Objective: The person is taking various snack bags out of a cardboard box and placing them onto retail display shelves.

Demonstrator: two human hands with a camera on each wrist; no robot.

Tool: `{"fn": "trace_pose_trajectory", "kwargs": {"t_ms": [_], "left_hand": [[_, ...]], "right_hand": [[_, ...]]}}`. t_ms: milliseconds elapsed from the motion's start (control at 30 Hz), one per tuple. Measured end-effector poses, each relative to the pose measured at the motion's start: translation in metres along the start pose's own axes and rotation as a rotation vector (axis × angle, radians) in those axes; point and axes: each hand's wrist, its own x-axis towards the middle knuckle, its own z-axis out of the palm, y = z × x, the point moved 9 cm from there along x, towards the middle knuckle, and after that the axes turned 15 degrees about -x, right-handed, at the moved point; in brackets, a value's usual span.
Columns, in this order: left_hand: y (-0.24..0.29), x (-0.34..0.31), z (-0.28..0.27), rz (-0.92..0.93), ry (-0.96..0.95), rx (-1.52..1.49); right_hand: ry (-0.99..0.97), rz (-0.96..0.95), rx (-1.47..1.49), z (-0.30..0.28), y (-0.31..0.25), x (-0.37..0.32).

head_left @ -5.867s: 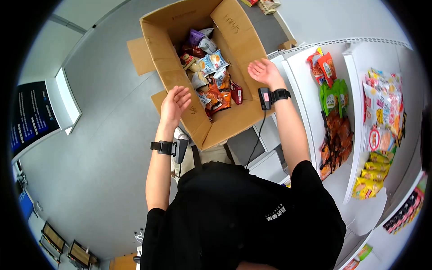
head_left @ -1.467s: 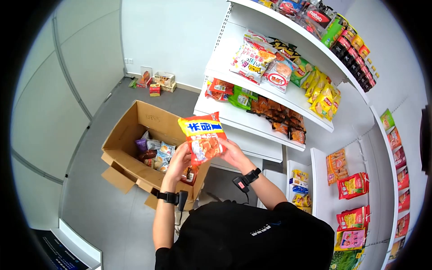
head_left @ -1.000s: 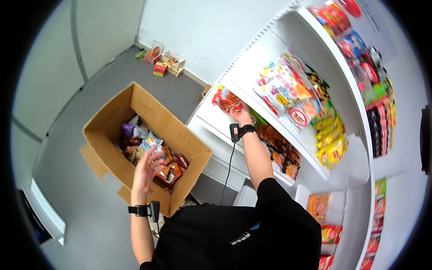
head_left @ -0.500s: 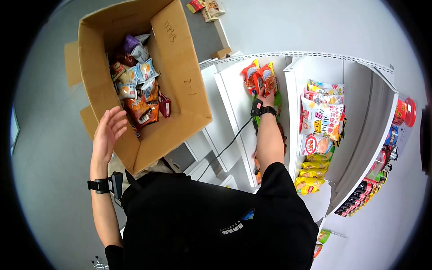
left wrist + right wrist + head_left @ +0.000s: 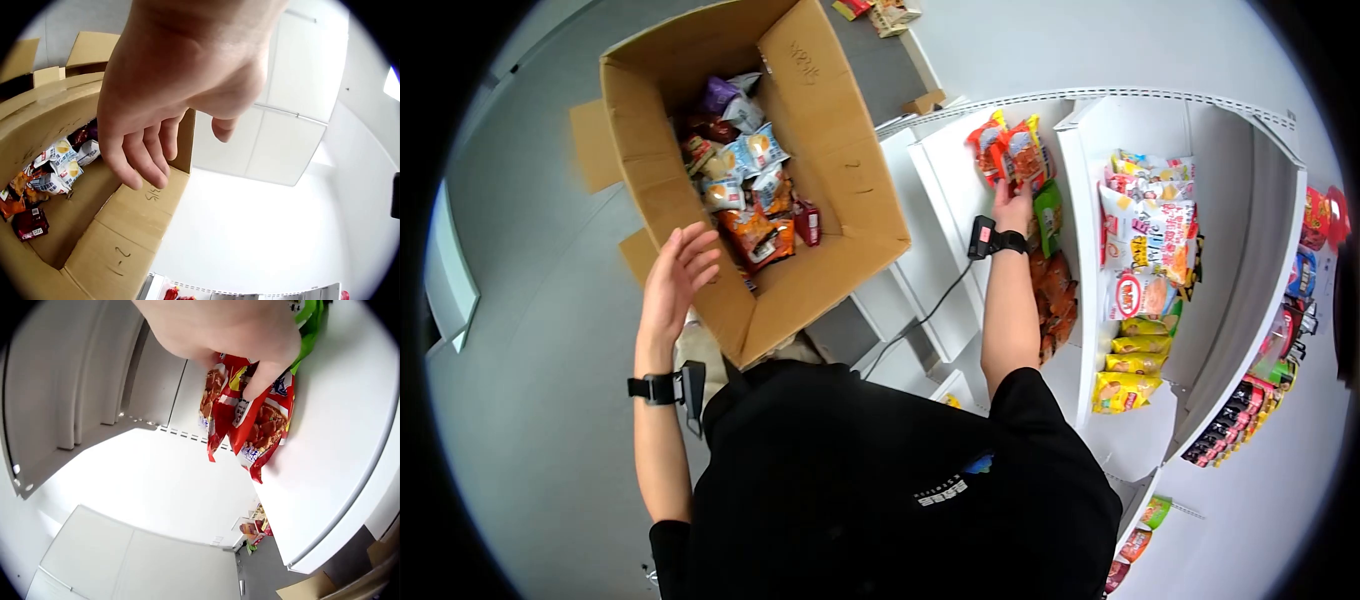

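Observation:
My right hand (image 5: 1013, 208) reaches onto a white shelf, its extended fingers touching the lower end of a red snack bag (image 5: 1027, 152). A second red snack bag (image 5: 983, 148) leans beside it. Up close in the right wrist view, one finger lies on the front of a red bag (image 5: 265, 428) where the two bags meet. Green bags (image 5: 1049, 215) lie just under that hand. My left hand (image 5: 677, 282) holds nothing and hovers at the near side wall of a large cardboard box (image 5: 855, 170), fingers loosely bent. Several snack packets (image 5: 752, 150) lie inside the box.
Brown-orange packets (image 5: 1055, 300) fill the same shelf nearer my body. The adjacent shelf bears white chip bags (image 5: 1145, 230) and yellow bags (image 5: 1127, 390). A cable (image 5: 920, 322) trails from the right wrist camera. Box flaps (image 5: 593, 145) stick out at the left.
The red snack bag, earlier held in both hands, now stands on the shelf by another red bag. The right hand went with it, while the left let go and drew back to the box.

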Motion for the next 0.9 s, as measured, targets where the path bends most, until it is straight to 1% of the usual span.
{"fn": "trace_pose_trajectory", "kwargs": {"t_ms": [33,67,133,200,233,267,333,400,467,533,600,667,733,767,800,900], "left_hand": [[0.001,0.001,-0.003,-0.006,-0.009,-0.006],[0.002,0.002,-0.007,0.002,-0.020,-0.016],[0.006,0.001,-0.011,0.006,-0.016,-0.011],[0.011,0.001,-0.018,0.013,0.029,0.028],[0.011,0.003,-0.020,0.017,0.048,0.043],[0.012,0.005,-0.022,0.029,0.067,0.083],[0.016,0.011,-0.028,0.053,0.109,0.163],[0.021,0.020,-0.030,0.071,0.136,0.216],[0.026,0.024,-0.022,0.093,0.193,0.316],[0.024,0.031,-0.020,0.073,0.223,0.386],[0.022,0.039,-0.017,0.090,0.270,0.499],[0.019,0.049,-0.026,0.099,0.306,0.526],[0.016,0.052,-0.027,0.109,0.361,0.545],[0.016,0.053,-0.022,0.103,0.367,0.534],[0.015,0.056,-0.020,0.099,0.362,0.529],[0.013,0.064,-0.019,0.100,0.341,0.512]], "right_hand": [[0.021,0.010,0.013,-0.008,0.007,0.007],[0.231,0.104,-0.010,-0.020,0.016,-0.004],[0.292,0.080,-0.050,0.000,0.015,-0.053],[0.293,0.086,-0.091,0.017,0.033,-0.076],[0.211,0.204,-0.017,0.040,0.048,-0.094],[0.086,0.277,-0.021,0.060,0.062,-0.103],[-0.035,0.352,-0.062,0.104,0.078,-0.125],[-0.220,0.406,-0.089,0.157,0.095,-0.147],[-0.482,0.502,-0.126,0.204,0.128,-0.158],[-0.678,0.601,-0.175,0.246,0.164,-0.176],[-0.763,0.705,-0.252,0.272,0.205,-0.194],[-0.782,0.832,-0.310,0.286,0.265,-0.198],[-0.873,0.913,-0.460,0.293,0.321,-0.200],[-0.944,0.905,-0.500,0.296,0.348,-0.201],[-0.961,0.935,-0.565,0.293,0.373,-0.203],[-1.028,1.176,-0.760,0.265,0.452,-0.224]]}}
